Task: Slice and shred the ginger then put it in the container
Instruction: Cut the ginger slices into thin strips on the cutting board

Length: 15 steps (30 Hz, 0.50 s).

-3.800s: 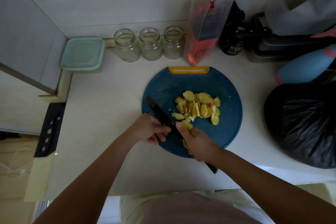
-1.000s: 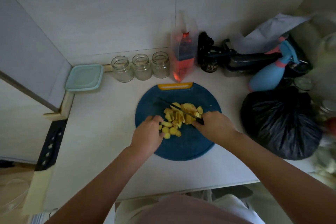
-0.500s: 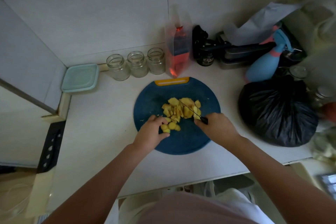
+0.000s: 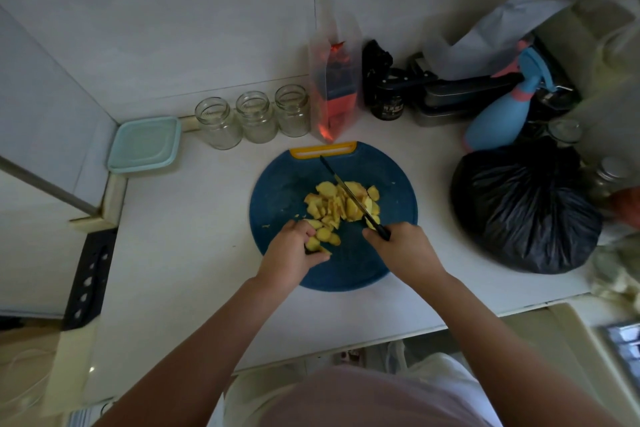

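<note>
Knife (image 4: 346, 192) handle: mostly hidden inside grip of right hand (image 4: 405, 250); only short black section visible. Ginger slices (image 4: 332, 204): some covered by blade, some under curled fingers of left hand (image 4: 287, 253); count not determinable. Cutting board (image 4: 277, 191) near rim: covered by both hands. Black jar (image 4: 388, 107) label: text too small to read. Spray bottle (image 4: 495, 121) lower end: partly behind black bag (image 4: 523, 204). Reddish object (image 4: 628, 208) at right edge: cut off, blurred.

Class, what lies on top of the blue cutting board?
Ginger slices lie piled there, the knife blade over them. The left hand and right hand hide part of the cutting board.
</note>
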Available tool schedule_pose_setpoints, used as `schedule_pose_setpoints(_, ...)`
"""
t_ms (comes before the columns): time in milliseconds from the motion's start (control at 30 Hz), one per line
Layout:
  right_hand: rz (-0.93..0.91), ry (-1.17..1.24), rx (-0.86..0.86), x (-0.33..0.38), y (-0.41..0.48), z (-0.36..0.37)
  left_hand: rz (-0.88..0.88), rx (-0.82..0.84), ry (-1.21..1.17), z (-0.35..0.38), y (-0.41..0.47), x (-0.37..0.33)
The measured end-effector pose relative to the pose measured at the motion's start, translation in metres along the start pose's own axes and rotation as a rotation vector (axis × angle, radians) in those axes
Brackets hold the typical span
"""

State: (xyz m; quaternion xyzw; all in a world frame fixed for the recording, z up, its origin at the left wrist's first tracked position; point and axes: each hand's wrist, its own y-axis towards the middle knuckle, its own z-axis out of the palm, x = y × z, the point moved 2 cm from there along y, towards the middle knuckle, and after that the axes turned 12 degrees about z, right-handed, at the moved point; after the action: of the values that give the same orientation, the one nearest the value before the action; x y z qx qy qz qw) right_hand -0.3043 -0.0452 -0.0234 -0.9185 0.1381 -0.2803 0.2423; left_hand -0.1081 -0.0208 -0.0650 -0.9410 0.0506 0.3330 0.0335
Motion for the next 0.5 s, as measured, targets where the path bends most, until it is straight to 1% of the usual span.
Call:
schedule_pose_setpoints(133,-0.002,0.01,-0.001,-0.002,-0.001,-0.001,-0.01,0.014,0.005,0.001,0.001,-0.001)
schedule_pose_setpoints(367,-0.004,-0.003,0.024,-0.002,0.001,-0.001,-0.008,-0.037,-0.001,-0.002,-0.003,0.0)
schedule_pose_setpoints(433,0.0,0.007,0.019,-0.002,0.002,-0.002,0.061,-0.066,0.02,-0.003,-0.008,-0.002)
schedule_pose_setpoints(500,-0.001,0.014,0.017,-0.001,0.003,-0.002,0.174,-0.079,0.031,-0.003,-0.011,-0.004)
